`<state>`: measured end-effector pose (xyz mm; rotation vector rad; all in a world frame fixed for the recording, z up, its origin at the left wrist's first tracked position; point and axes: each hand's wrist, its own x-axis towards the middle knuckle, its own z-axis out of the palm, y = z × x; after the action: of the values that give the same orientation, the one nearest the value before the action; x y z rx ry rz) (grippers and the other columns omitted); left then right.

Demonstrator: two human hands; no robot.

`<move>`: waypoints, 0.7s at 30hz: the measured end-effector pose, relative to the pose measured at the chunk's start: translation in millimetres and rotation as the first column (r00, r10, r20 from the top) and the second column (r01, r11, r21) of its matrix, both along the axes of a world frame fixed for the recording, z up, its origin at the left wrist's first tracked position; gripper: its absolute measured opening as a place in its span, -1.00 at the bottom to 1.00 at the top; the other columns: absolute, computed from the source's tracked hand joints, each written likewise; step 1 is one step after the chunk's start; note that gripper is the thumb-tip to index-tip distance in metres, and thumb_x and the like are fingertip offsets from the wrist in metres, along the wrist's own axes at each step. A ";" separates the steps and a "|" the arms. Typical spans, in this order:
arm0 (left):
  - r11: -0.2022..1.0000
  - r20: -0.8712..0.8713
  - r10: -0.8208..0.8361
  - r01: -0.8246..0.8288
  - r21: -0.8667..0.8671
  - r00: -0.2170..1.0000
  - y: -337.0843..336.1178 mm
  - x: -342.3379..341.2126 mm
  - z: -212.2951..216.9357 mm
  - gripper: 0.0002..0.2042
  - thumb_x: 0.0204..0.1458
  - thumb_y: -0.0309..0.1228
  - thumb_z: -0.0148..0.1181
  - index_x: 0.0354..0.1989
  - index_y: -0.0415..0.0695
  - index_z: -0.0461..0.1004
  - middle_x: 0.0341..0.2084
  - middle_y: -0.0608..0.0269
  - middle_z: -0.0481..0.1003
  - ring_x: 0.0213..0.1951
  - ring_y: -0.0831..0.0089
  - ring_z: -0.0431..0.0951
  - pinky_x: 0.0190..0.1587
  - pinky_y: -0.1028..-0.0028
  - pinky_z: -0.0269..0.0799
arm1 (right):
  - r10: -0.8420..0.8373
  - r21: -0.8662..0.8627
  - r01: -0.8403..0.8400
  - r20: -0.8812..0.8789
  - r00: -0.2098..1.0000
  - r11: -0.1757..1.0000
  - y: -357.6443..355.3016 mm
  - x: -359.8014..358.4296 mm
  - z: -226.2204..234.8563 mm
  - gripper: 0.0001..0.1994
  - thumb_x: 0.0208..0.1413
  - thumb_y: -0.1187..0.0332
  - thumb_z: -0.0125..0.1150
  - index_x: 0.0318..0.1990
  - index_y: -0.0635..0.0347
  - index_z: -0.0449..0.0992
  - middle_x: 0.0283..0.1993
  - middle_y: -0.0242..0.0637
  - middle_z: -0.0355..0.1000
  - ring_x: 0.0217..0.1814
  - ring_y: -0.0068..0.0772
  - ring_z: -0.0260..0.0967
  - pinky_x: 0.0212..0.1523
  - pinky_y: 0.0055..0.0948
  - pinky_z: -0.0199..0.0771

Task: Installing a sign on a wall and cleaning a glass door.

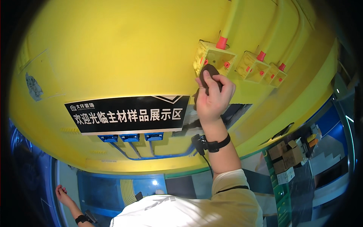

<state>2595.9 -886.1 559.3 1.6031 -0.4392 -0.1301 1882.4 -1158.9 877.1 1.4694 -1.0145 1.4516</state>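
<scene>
My right hand (pixel 215 96) is raised to the yellow wall (pixel 124 49), its fingers closed round a dark brown cloth-like pad (pixel 210 72). The pad is at the lower edge of a yellow square junction box (pixel 213 56) with red fittings inside; my fingers hide part of that edge. A red connector (pixel 222 42) joins a yellow conduit to the box's top. Low at the far left, my left hand (pixel 62 193) hangs away from the wall, fingers loosely bent and partly apart, with nothing seen in it.
Two smaller yellow boxes (pixel 252 67) line the wall to the right. Below my right hand is a dark bare patch (pixel 236 113). A black sign (pixel 128 113) sits left of it, above several blue boxes (pixel 129 137). Cardboard boxes (pixel 285 155) are stacked at the right.
</scene>
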 end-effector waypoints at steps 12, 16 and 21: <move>0.998 -0.041 -0.046 0.044 -0.053 0.998 -37.1 3.2 15.7 -0.82 0.31 -0.39 0.02 -0.09 -0.13 0.55 -0.21 0.36 0.55 -0.31 0.59 0.46 -0.24 0.54 0.34 | 0.247 -0.012 -0.252 0.240 0.939 0.968 -9.5 13.7 -11.3 -0.58 -0.03 0.74 0.38 0.02 0.21 0.60 -0.07 -0.22 0.25 -0.12 -0.29 0.34 -0.12 -0.44 0.57; 0.997 -0.021 -0.067 0.066 -0.025 0.998 -57.7 -10.9 21.2 -0.81 0.31 -0.37 0.04 -0.07 -0.12 0.55 -0.19 0.37 0.56 -0.30 0.58 0.47 -0.22 0.54 0.35 | 0.196 -0.095 -0.171 0.458 0.867 0.981 -12.8 9.1 -14.5 -0.69 -0.03 0.57 0.50 -0.09 0.20 0.63 -0.19 -0.25 0.31 -0.18 -0.29 0.31 -0.11 -0.44 0.45; 0.997 -0.014 -0.070 0.069 -0.041 0.997 -76.4 -15.5 25.8 -0.81 0.30 -0.35 0.04 -0.07 -0.11 0.56 -0.19 0.38 0.56 -0.31 0.60 0.47 -0.21 0.55 0.34 | 0.395 -0.031 -0.428 0.451 0.801 0.903 3.7 20.0 -19.1 -0.70 -0.03 0.58 0.48 -0.10 0.27 0.59 -0.19 -0.25 0.32 -0.18 -0.35 0.35 -0.17 -0.42 0.48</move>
<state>2580.4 -962.6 585.1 1.5467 -0.4827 -0.1855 1902.4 -1155.2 858.1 1.5033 -1.0627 2.1672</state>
